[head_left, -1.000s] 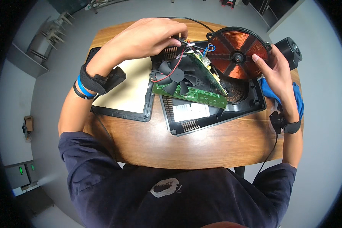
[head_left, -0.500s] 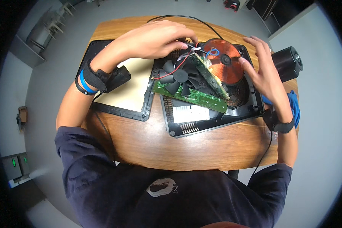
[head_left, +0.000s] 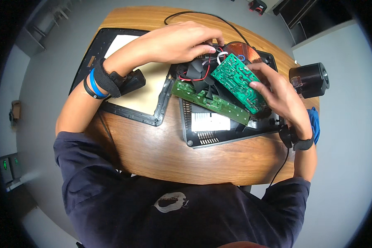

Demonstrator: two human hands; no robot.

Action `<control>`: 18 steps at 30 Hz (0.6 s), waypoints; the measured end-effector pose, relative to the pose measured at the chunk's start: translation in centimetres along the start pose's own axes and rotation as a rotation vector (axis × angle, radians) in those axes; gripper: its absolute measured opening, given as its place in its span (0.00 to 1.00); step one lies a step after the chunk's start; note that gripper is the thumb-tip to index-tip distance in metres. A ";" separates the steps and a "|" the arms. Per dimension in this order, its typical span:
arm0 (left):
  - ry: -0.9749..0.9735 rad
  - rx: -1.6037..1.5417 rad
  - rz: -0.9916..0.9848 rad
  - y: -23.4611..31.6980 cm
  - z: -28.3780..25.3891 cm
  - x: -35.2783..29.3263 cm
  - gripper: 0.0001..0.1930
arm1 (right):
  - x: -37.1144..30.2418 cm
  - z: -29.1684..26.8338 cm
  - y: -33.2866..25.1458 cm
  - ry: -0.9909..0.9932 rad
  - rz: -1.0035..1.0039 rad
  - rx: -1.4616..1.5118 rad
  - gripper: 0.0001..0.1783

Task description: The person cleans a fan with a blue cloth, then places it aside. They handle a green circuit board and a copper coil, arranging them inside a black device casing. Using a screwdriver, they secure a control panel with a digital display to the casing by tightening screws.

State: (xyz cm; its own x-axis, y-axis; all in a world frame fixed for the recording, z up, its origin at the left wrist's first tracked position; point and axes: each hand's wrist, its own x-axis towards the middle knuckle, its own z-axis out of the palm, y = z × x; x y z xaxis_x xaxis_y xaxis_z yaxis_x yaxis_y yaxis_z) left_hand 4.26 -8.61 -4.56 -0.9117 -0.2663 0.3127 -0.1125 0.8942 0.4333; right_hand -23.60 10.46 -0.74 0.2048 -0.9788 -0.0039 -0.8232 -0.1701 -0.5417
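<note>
My right hand (head_left: 278, 90) grips the edge of a green circuit board (head_left: 234, 80), thumb on its soldered face. The board is tilted up over an open black appliance housing (head_left: 246, 138). At the housing's back edge my left hand (head_left: 186, 41) is curled, thumb and fingers close together near red and white wires (head_left: 221, 54); what they pinch is too small to make out. A copper coil (head_left: 240, 48) shows partly behind the board. Below the left hand lies a black fan (head_left: 198, 73), and a long narrow green board (head_left: 211, 103) rests slantwise in front of it.
To the left lies a black-framed panel (head_left: 156, 118) with a pale sheet. A black cylinder (head_left: 308, 80) and a blue cloth (head_left: 314, 124) are at the right table edge. A black cable (head_left: 202, 13) curves behind the housing on the wooden table (head_left: 153, 153).
My right hand has come in from the right and taken hold of the circuit board. The board has turned, so its soldered face now shows and covers more of the coil.
</note>
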 end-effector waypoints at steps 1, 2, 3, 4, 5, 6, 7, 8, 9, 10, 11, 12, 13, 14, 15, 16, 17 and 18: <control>0.018 -0.005 -0.005 0.1 0.2 -0.2 0.17 | -0.2 -0.2 0.5 -0.027 0.019 0.071 0.17; 0.035 -0.010 -0.009 0.1 0.5 -0.3 0.17 | -0.4 -0.4 0.9 -0.040 0.031 0.082 0.17; 0.110 -0.024 0.057 -0.6 1.1 -0.3 0.17 | -0.5 -0.7 1.3 -0.052 0.042 0.092 0.16; 0.167 0.015 0.072 -0.7 1.3 -0.3 0.16 | -0.7 -0.8 1.7 -0.059 0.059 0.107 0.16; 0.225 0.054 0.088 -0.7 1.5 -0.4 0.15 | -1.0 -0.8 2.1 -0.068 0.072 0.138 0.16; 0.282 0.095 0.102 -0.6 1.7 -0.6 0.15 | -1.1 -0.9 2.5 -0.073 0.082 0.129 0.16; 0.217 0.053 -0.013 0.5 1.3 -0.6 0.15 | -1.4 -0.8 3.0 -0.074 0.097 0.121 0.16; 0.076 0.005 -0.119 1.5 0.8 -0.4 0.16 | -1.6 -0.9 3.3 -0.074 0.113 0.112 0.17; -0.065 -0.042 -0.225 2.3 0.3 -0.1 0.17 | -2.0 -1.0 3.6 -0.062 0.125 0.146 0.18; -0.205 -0.084 -0.335 2.8 0.1 0.0 0.18 | -2.2 -1.1 4.4 -0.040 0.164 0.189 0.18; -0.240 -0.124 -0.288 2.5 0.6 -0.5 0.21 | -2.2 -1.5 4.9 -0.062 0.184 0.320 0.19; -0.229 -0.034 -0.188 2.3 0.9 -1.0 0.26 | -2.2 -1.8 5.2 -0.083 0.204 0.451 0.19; -0.209 0.002 -0.169 2.4 1.6 -1.3 0.28 | -2.1 -2.1 5.4 -0.084 0.206 0.531 0.20; -0.188 0.038 -0.149 2.4 2.4 -1.6 0.31 | -2.3 -2.0 5.4 -0.009 0.220 0.552 0.20; -0.188 0.066 -0.101 2.1 3.0 -1.8 0.38 | -2.4 -2.1 5.3 0.014 0.271 0.600 0.20; -0.166 0.051 -0.094 2.0 3.7 -1.9 0.39 | -2.4 -2.4 5.3 0.037 0.322 0.648 0.20; -0.143 0.036 -0.088 2.1 4.4 -1.9 0.41 | -2.3 -2.6 5.4 0.026 0.293 0.689 0.20; -0.120 0.020 -0.081 2.1 4.8 -1.9 0.42 | -2.5 -2.7 5.4 0.031 0.289 0.722 0.20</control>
State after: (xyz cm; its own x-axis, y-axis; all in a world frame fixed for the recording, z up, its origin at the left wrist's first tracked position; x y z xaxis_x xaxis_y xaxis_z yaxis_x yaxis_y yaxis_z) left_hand 3.87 -4.47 -8.29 -0.9400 -0.2940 0.1731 -0.1947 0.8788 0.4356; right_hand -30.05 11.65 -1.38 0.0111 -0.9774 -0.2110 -0.2907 0.1987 -0.9360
